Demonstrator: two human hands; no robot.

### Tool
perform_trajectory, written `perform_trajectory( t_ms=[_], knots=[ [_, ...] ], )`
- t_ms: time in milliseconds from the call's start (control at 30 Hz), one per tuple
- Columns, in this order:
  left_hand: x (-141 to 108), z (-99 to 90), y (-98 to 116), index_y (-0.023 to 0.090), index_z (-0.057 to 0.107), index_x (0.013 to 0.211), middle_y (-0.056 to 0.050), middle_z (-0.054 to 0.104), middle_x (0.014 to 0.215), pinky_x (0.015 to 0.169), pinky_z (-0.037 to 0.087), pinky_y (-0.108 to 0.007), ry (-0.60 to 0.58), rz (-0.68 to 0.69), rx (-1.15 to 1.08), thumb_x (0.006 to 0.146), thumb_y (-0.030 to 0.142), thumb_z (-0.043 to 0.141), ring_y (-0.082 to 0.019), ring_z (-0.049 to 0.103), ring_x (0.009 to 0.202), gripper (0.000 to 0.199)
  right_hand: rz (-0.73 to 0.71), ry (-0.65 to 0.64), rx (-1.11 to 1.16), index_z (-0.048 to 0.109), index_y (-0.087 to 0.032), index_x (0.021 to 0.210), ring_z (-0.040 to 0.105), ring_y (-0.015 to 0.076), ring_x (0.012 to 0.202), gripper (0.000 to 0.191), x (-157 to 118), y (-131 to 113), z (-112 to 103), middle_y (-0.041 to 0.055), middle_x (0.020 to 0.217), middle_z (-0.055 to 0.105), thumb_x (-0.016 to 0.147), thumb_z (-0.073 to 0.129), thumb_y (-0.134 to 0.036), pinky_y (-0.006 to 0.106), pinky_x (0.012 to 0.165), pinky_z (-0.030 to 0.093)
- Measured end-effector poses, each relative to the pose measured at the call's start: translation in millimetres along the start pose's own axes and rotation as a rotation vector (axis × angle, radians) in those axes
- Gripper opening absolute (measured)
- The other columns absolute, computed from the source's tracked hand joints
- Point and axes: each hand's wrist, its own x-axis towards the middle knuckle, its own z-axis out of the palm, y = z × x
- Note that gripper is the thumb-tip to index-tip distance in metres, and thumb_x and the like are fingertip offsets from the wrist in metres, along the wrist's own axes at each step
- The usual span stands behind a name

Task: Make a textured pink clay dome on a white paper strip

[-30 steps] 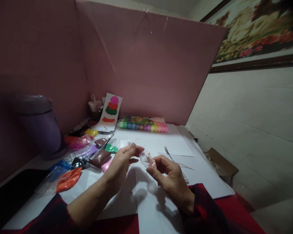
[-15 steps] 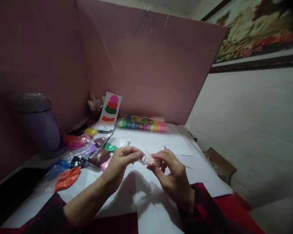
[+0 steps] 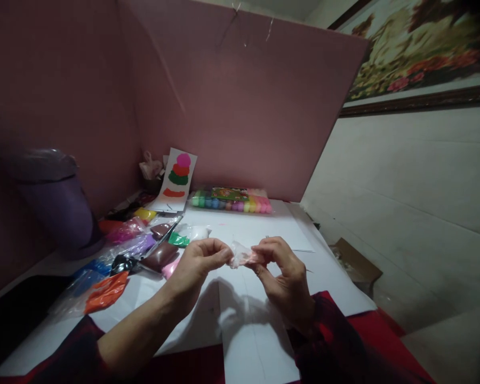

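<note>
Two hands meet in the head view over white paper point(image 3: 260, 341), with one small clear plastic bag point(image 3: 239, 256) stretched between them, lifted off the surface. The left hand point(image 3: 196, 269) pinches the bag's crumpled end between thumb and fingertips; the right hand point(image 3: 286, 277) grips the other end, thumb below and curled fingers above. Some pale pink material shows inside, toward the right fingers; how full the bag is cannot be told.

To the left lie clear sachets, each showing its filling: an orange sachet point(image 3: 107, 294) nearest the person, a blue sachet point(image 3: 92, 268) and a black sachet point(image 3: 122, 264) just beyond, then brown sachets point(image 3: 160, 258), a purple sachet point(image 3: 143, 244), a magenta sachet point(image 3: 126, 230) and a yellow sachet point(image 3: 145, 214). A green sachet point(image 3: 178, 239) and a white sachet point(image 3: 199, 232) lie beyond the left hand.

Farther back, a clear pack point(image 3: 232, 204) holds rows of small pieces running from green through blue to yellow and pink. Behind the sachets stands a purple bin point(image 3: 54, 210) with a plastic liner over its rim; its inside is hidden. An open cardboard box point(image 3: 358, 261) sits at right, its pale contents too dim to identify.
</note>
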Motion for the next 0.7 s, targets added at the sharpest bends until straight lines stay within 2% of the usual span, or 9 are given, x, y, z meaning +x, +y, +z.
perform_trajectory(
  t_ms=[100,233,333,433,533,700],
  knots=[
    [-0.3,-1.3,3.1,0.017,0.066,0.061,-0.001,0.065,0.063,0.065,0.031,-0.027,0.004,0.009,0.074,0.074,0.032,0.068,-0.013,0.047,0.063,0.019,-0.036,0.015,0.025,0.058,-0.022,0.094,0.056,0.0156,0.078,0.018,0.2,0.8,-0.9,0.004,0.09,0.054,0.083,0.06,-0.008,0.03,0.067,0.05],
    [1.0,-2.9,3.0,0.016,0.073,0.069,-0.006,0.069,0.069,0.062,0.028,-0.028,-0.068,-0.039,0.183,0.074,0.044,0.067,-0.015,0.047,0.064,0.029,-0.09,-0.035,0.029,0.059,-0.022,0.099,0.057,0.0178,0.086,0.023,1.5,1.8,-1.4,0.0052,0.092,0.055,0.083,0.056,-0.004,0.033,0.074,0.049],
    [4.3,-4.0,-4.0,0.016,0.072,0.065,-0.005,0.068,0.067,0.064,0.03,-0.029,-0.026,-0.102,0.095,0.067,0.041,0.074,-0.015,0.049,0.063,0.025,-0.102,-0.051,0.053,0.059,-0.022,0.1,0.057,0.0179,0.084,0.021,3.3,2.9,-0.7,0.0055,0.091,0.057,0.084,0.057,-0.007,0.033,0.073,0.05],
    [7.5,-4.4,-10.8,0.016,0.071,0.066,-0.005,0.069,0.07,0.073,0.035,-0.031,0.015,-0.085,-0.006,0.065,0.04,0.076,-0.017,0.054,0.07,0.024,-0.079,-0.086,0.085,0.061,-0.021,0.094,0.057,0.0161,0.075,0.012,4.6,3.8,-0.5,0.0043,0.085,0.057,0.084,0.059,-0.013,0.03,0.065,0.05],
    [8.2,-4.0,-12.1,0.015,0.068,0.065,-0.005,0.068,0.069,0.073,0.036,-0.031,0.043,-0.05,-0.002,0.066,0.041,0.075,-0.017,0.054,0.07,0.027,-0.018,-0.121,0.149,0.063,-0.02,0.093,0.057,0.0152,0.07,0.01,5.1,3.5,-0.9,0.0026,0.079,0.058,0.083,0.064,-0.018,0.03,0.063,0.05],
    [4.7,-4.7,-6.3,0.015,0.062,0.057,0.0,0.062,0.058,0.065,0.034,-0.028,0.099,-0.057,0.033,0.068,0.039,0.075,-0.013,0.049,0.058,0.029,0.233,-0.14,0.377,0.063,-0.019,0.089,0.059,0.0124,0.062,0.009,3.0,4.0,1.6,0.0012,0.077,0.06,0.082,0.066,-0.024,0.027,0.056,0.053]
  ],
)
